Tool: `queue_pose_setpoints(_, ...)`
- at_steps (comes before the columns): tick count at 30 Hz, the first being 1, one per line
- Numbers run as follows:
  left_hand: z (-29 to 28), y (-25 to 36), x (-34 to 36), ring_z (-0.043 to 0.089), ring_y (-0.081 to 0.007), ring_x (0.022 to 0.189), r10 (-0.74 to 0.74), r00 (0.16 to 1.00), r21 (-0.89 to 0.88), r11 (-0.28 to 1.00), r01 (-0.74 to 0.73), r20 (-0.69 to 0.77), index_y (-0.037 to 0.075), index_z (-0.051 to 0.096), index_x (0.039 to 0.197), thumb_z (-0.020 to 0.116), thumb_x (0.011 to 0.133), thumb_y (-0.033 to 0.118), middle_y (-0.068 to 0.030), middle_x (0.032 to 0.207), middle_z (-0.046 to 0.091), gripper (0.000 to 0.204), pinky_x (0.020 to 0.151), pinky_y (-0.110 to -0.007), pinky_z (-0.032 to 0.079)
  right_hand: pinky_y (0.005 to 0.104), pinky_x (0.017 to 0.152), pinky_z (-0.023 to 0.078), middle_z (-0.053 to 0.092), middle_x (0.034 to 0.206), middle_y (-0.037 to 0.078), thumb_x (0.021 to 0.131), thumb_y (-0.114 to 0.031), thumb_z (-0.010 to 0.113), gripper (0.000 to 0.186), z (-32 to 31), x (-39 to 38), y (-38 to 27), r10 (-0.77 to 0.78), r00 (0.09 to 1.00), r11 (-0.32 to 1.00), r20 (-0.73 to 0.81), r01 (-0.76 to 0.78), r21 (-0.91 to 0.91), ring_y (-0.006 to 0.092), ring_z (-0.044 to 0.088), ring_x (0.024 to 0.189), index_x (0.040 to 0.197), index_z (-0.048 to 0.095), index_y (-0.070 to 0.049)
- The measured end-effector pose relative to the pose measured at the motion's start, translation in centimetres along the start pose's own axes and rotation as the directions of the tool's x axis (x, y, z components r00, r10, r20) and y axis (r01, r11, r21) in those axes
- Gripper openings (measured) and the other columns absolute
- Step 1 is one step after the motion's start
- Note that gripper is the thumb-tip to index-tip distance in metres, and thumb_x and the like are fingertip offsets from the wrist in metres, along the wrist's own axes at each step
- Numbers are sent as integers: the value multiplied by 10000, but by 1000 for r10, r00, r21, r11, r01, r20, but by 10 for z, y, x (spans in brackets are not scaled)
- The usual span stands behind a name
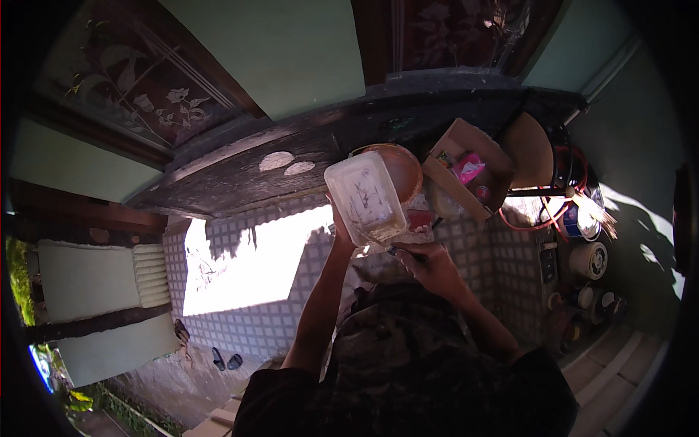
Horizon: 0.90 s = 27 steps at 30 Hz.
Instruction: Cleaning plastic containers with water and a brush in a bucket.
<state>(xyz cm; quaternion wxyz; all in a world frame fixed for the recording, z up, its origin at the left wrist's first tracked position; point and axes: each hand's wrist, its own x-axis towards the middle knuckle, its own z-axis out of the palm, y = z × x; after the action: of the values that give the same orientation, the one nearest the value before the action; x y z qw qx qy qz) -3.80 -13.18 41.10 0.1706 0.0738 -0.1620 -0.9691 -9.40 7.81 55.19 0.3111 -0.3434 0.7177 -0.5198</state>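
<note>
A whitish rectangular plastic tub (362, 195), smeared inside with pale residue, is tilted toward me in front of my body. My left hand (340, 227) grips its left side, the fingers mostly hidden behind it. My right hand (428, 264) is closed around the handle of a slim tool (394, 251) that looks like a scraper. The tool's end points at the tub's lower edge; I cannot tell whether it touches. Just behind the tub is a round orange-brown basin (405, 169), partly covered by it.
On the dark bench (240, 171) lie two pale flat patches (277, 160). An open cardboard box (457, 197) holds a pink packet (470, 168). At right are a broom head (593, 211), a red hose (502, 217) and several paint buckets (588, 260). Dark slippers (218, 358) lie at lower left.
</note>
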Motion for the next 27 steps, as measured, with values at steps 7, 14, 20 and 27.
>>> queue_pose_setpoints(7, 12, -22, -10, 503, -351, 1251, -2, 984, 164, 986, 32, -179, 91, 289, 1480, 277, 896, 757, -167, 1422, 442, 886, 1031, -521, 448, 294, 692, 519, 719, 876, 151, 899, -89, 651, 237, 12, 14, 9, -145, 983, 989, -114, 142, -29, 157, 671, 733, 1115, 679, 4)
queue_pose_setpoints(14, 2, -22, -15, 519, -311, 1231, 75, 995, 73, 994, -80, 66, 91, 306, 1469, 269, 971, 632, -151, 1409, 448, 737, 1041, -460, 449, 375, 802, 543, 697, 965, 217, 865, -88, 663, 249, 12, 17, -6, -258, 959, 964, -120, 247, -100, 335, 696, 893, 1090, 678, 18)
queue_pose_setpoints(20, -17, -31, -14, 494, -287, 1256, 132, 961, -156, 983, -96, 242, 96, 289, 1479, 246, 991, 606, -124, 1412, 445, 707, 1069, -447, 415, 392, 830, 534, 699, 954, 205, 856, -108, 679, 258, 14, 10, -11, -147, 985, 988, -91, 142, -55, 341, 688, 914, 1092, 687, -5)
queue_pose_setpoints(27, -36, -54, -7, 373, -252, 1344, 386, 911, 390, 868, -306, -144, 107, 172, 1518, 190, 1009, 583, -102, 1474, 344, 697, 1140, -414, 307, 381, 869, 513, 697, 1010, 196, 866, -128, 679, 259, 28, 36, -7, -287, 924, 943, -253, 226, -245, 336, 679, 943, 1103, 690, -27)
